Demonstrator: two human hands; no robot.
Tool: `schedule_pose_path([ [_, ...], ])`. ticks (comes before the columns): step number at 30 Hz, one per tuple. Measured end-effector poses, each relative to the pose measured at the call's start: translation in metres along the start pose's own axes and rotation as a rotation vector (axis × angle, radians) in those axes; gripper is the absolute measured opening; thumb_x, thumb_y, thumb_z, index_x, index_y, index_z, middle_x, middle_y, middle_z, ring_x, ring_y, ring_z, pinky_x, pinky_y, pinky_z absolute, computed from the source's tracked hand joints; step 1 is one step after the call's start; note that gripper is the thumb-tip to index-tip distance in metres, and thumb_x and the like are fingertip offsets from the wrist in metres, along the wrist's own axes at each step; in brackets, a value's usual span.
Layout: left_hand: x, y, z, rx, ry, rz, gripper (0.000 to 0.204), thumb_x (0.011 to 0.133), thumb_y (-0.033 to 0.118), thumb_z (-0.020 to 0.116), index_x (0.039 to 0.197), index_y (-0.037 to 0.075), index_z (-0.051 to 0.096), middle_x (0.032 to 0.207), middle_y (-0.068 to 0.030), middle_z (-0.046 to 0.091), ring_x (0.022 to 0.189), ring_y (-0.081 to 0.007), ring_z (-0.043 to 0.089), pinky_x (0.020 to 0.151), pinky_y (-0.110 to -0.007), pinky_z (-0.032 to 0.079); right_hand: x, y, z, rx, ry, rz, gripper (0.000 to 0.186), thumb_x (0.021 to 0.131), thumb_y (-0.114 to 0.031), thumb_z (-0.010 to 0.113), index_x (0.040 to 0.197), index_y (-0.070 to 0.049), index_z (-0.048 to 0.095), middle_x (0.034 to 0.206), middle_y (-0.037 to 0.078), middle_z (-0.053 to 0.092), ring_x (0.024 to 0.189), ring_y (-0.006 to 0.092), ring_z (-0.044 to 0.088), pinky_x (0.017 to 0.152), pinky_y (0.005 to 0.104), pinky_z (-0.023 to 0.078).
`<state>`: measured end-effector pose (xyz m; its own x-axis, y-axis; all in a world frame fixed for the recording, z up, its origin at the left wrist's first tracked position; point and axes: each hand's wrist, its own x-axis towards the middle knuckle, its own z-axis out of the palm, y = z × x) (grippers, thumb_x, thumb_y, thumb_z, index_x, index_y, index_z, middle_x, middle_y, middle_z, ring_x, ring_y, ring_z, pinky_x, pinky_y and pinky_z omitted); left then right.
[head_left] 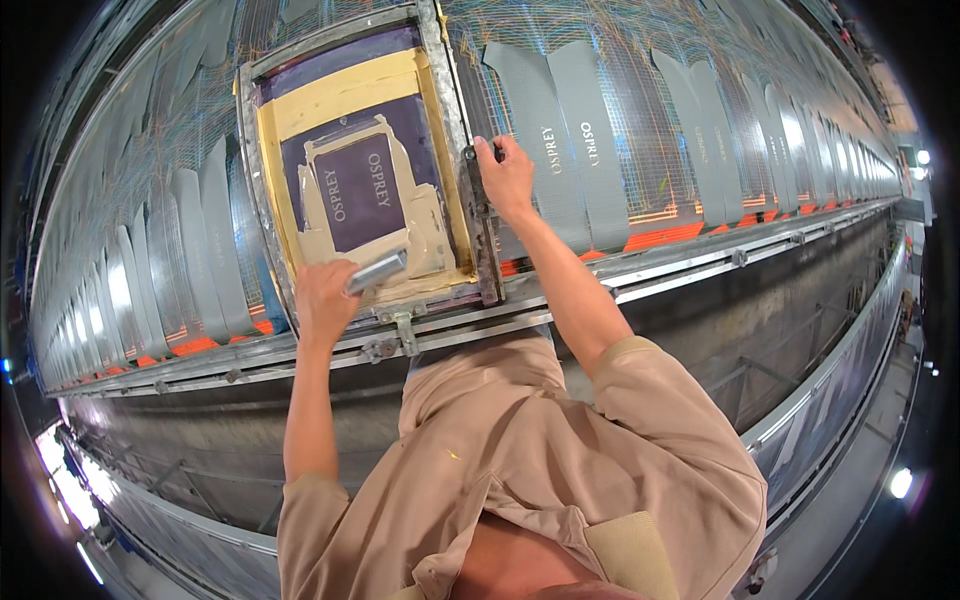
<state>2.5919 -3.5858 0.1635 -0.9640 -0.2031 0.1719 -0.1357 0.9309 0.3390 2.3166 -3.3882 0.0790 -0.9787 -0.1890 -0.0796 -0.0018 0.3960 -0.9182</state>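
Observation:
A screen printing frame [246,130] lies flat on the long table in front of me. Its mesh is dark purple, edged with yellow tape and beige patches around a window [352,215] with two lines of pale lettering. In my left hand [325,298], at the frame's near left corner, is a squeegee [380,271] with a grey metal holder. The squeegee is tilted above the near end of the mesh; whether its blade touches is hidden. My right hand [508,182] grips the frame's right side, its fingers curled at a dark fitting there.
Grey cut panels [588,150] with pale print lie in a row to the right; more panels [205,255] lie left. A metal rail [690,243] with a clamp [406,332] runs along the table's near edge. Behind me is another long rail [835,370].

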Motion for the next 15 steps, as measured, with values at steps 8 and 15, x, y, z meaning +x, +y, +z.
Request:
schedule_pose_path([
  [8,-0.052,0.004,0.001,0.010,-0.022,0.128,0.039,0.059,0.000,0.072,0.096,0.011,0.070,0.101,0.0004,0.070,0.088,-0.0221,0.062,0.081,-0.039,0.043,0.002,0.009,0.022,-0.173,0.117,-0.055,0.037,0.092,-0.038,0.073,0.091,-0.001,0.067,0.081,0.021,0.069,0.075,0.0418,0.065,0.069,0.0465,0.050],
  [15,0.006,-0.032,0.007,0.038,-0.045,0.096,0.044,0.059,0.000,0.073,0.102,0.012,0.071,0.106,-0.0011,0.071,0.092,-0.0225,0.064,0.084,-0.039,0.043,0.015,-0.003,0.006,-0.300,-0.115,0.113,0.042,0.096,-0.042,0.065,0.097,0.000,0.069,0.088,0.024,0.070,0.088,0.0425,0.067,0.078,0.0486,0.051],
])
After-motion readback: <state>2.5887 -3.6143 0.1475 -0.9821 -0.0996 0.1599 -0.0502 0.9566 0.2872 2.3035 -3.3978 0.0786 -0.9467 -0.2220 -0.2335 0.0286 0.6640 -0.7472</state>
